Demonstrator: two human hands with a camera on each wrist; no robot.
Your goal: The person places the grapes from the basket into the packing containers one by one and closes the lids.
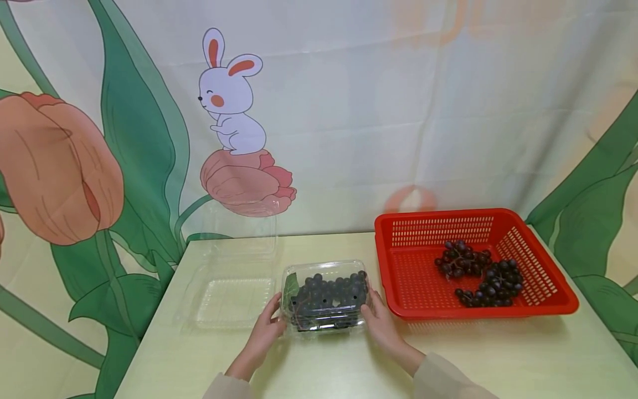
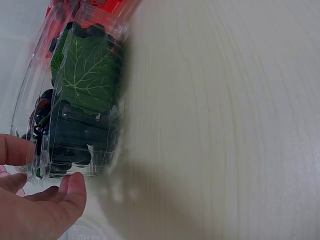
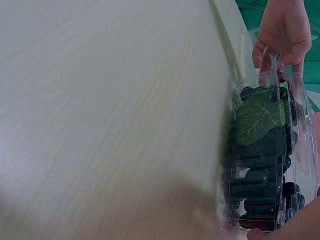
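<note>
Evenly now, keep clear clamshell (image 1: 324,268) of dark grapes (image 1: 326,291), gripped at opposite ends by left hand (image 1: 266,330) and right hand (image 1: 382,327), level between second clamshell (image 1: 236,302) and red plastic basket (image 1: 408,282), pressing lightly to avoid likely buckling.

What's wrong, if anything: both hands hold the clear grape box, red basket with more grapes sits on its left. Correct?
Wrong side: the head view shows the red basket with more grapes right of the clear grape box. Left hand and right hand do hold that box.
</note>
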